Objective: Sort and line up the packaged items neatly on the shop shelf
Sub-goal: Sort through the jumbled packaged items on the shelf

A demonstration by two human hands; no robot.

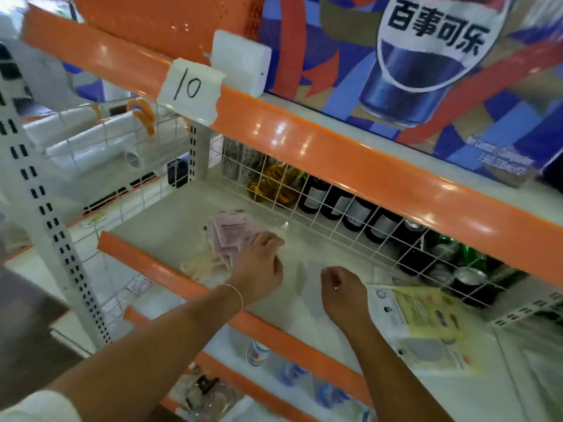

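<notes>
Leftmost first:
1. White paper tag taped to the orange shelf edge, handwritten "10".
2. Flat pink and cream packaged items, loosely stacked on the white shelf board; print too blurred to read.
3. Left hand, fingers fairly straight, resting on the packets' right edge.
4. Right hand, fingers curled, holding nothing visible.
5. Yellow-and-white flat packet, just right of that hand.
6. Blue poster, reading "百事可乐".

Bright, glare on orange rail; edges seemingly blurred.
</notes>
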